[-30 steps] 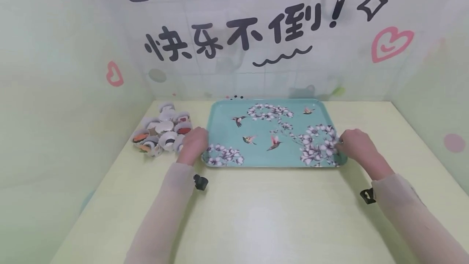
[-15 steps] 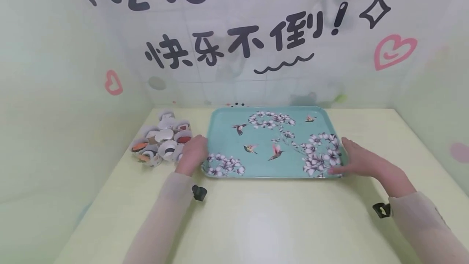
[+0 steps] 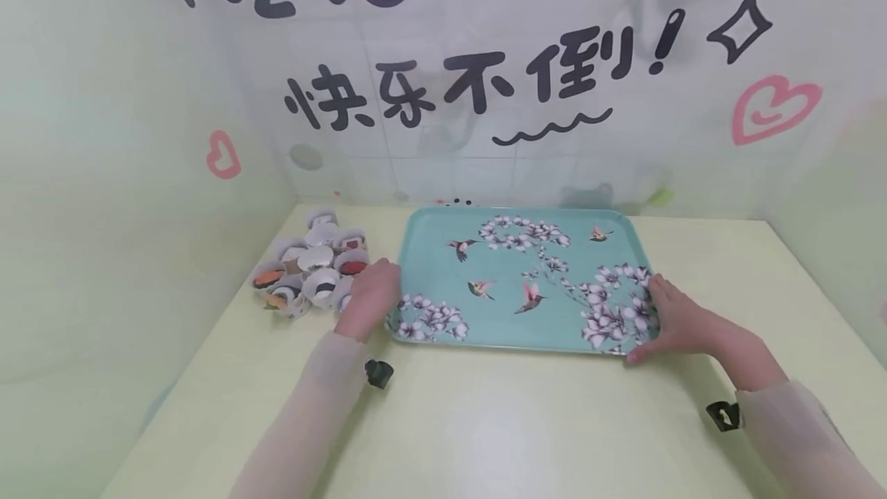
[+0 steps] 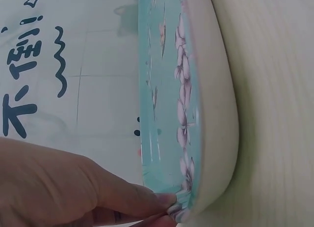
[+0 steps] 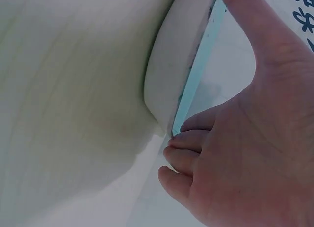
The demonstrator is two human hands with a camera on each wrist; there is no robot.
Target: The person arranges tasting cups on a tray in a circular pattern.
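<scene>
A turquoise tray printed with white blossoms and small birds lies on the table. My left hand is at its left side; the left wrist view shows thumb and fingers pinching the rim of the tray. My right hand touches the near right corner with thumb and fingers spread apart. In the right wrist view, the thumb of the right hand reaches along the near rim, and the other fingertips rest against the tray's edge.
A cluster of small white cups with food-like pieces in them stands left of the tray, close to my left hand. Walls with lettering and hearts enclose the pale table at the back and both sides.
My right hand has loosened from the right rim and spread round the near right corner. The tray's right end has turned slightly toward me. My left hand keeps its pinch.
</scene>
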